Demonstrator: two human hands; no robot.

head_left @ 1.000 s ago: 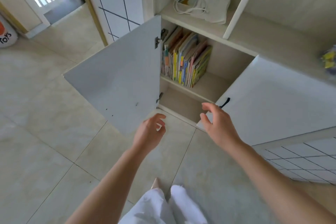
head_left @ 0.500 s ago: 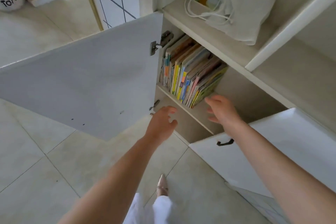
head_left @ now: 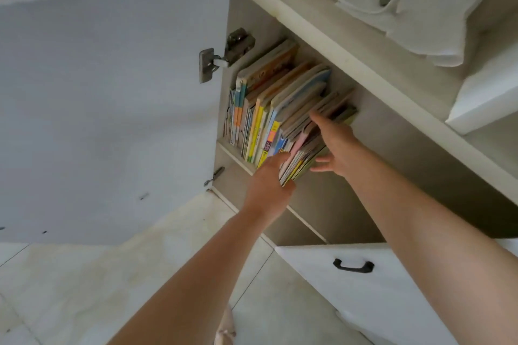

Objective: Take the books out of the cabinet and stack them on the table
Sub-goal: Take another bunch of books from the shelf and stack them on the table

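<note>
A: Inside the cabinet [head_left: 392,165], upper shelf, left end — that's where the books [head_left: 269,109] sit, a leaning row packed against the side wall by the open left door [head_left: 112,98]. No desk in view.

B: Hands?

A: Left hand [head_left: 269,179] is at the front bottom edges of the rightmost few books; its fingers look curled against the spines, but whether the grip has closed I cannot tell, fingertips are hidden. Right hand [head_left: 333,145] lies flat-ish on the outer face of the last book, fingers extended, thumb splayed, not clamped.

B: Risks?

A: I'd say the row leans right, so pulling just a few could let the remaining ones slump or fan out on the shelf. Thin glossy covers, likely slippery; a loose two-hand squeeze may drop inner books onto the floor [head_left: 84,288]. Also the right door [head_left: 378,288] with the black handle [head_left: 353,265] hangs open right under the forearm, could bump it pulling back.
</note>
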